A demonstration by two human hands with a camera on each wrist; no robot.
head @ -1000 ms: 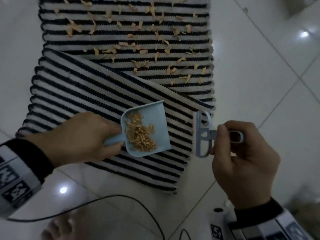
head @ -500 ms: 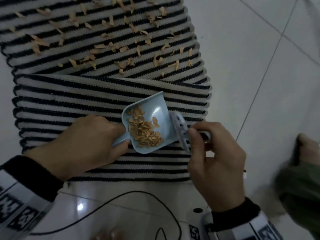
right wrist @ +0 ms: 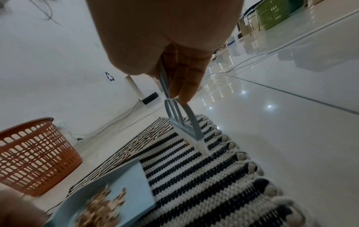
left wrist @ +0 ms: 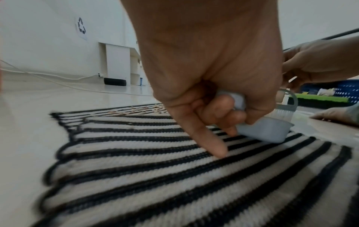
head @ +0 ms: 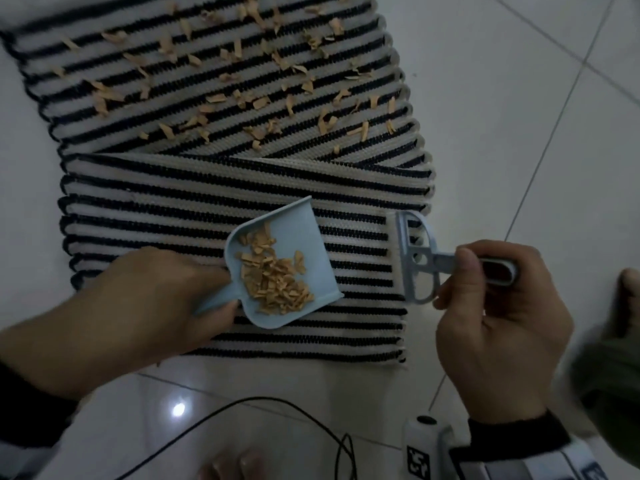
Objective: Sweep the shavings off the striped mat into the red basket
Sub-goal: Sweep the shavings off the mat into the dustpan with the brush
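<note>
The black-and-white striped mat (head: 156,209) lies on the floor, its near part folded over. Tan shavings (head: 242,98) are scattered on its far part. My left hand (head: 145,299) grips the handle of a light blue dustpan (head: 294,237) that holds a heap of shavings (head: 273,278) and sits on the folded part. My right hand (head: 491,306) grips the handle of a small blue brush (head: 412,258), whose bristles (right wrist: 200,145) touch the mat near its right edge, a little right of the dustpan. The red basket (right wrist: 33,153) stands on the floor beyond the mat's left side.
White glossy floor tiles (head: 519,116) surround the mat. A black cable (head: 277,410) loops on the floor near me, and a bare foot (head: 232,462) is at the bottom edge. Another person's hand and green sleeve (head: 616,358) are at the right. Green and blue crates (left wrist: 330,96) stand farther off.
The brush was against the dustpan's right edge half a second ago; it has moved right, away from the pan, to the mat's right side. The dustpan stays in place with its heap.
</note>
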